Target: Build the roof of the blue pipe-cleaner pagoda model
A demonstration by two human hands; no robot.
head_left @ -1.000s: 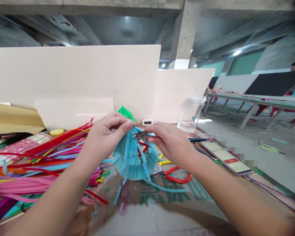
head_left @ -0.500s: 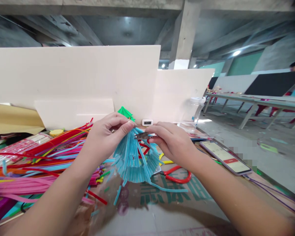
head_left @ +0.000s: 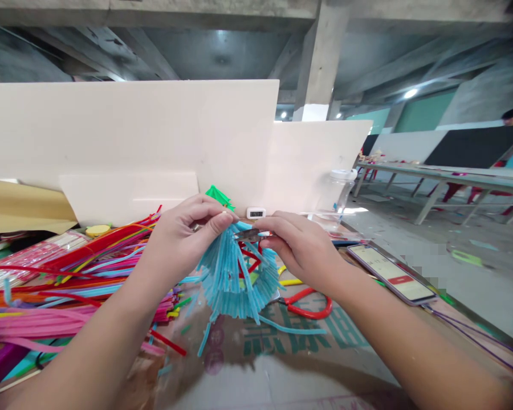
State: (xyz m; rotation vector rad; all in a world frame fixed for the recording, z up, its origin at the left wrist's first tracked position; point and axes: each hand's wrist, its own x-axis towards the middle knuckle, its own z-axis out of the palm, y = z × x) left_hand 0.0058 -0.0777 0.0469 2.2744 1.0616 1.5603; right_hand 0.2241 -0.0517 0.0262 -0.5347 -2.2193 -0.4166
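A light blue skirt-like piece made of many pipe cleaners (head_left: 226,279) hangs at the middle, its strands fanning downward. At its top edge, the thumb and fingers of my left hand (head_left: 188,228) pinch the pipe cleaners. My right hand (head_left: 294,245) is closed around a pair of pliers (head_left: 248,234); their dark metal jaws lie against the blue strands beside my left fingertips. Most of the handle is hidden in my palm. Behind my left fingers stands a small green folded umbrella-like top (head_left: 218,196). Something red shows through the blue strands.
Bundles of coloured pipe cleaners (head_left: 106,285) cover the left side. Red-handled scissors or cutters (head_left: 310,303) lie right of the blue piece. A phone (head_left: 393,273), a clear bottle (head_left: 341,193) and a small digital clock (head_left: 256,213) stand or lie beyond. White boards (head_left: 132,131) rise behind.
The blue piece has turned and shifted slightly under my hands, showing more of the red part and its inside. Both hands stay in nearly the same place.
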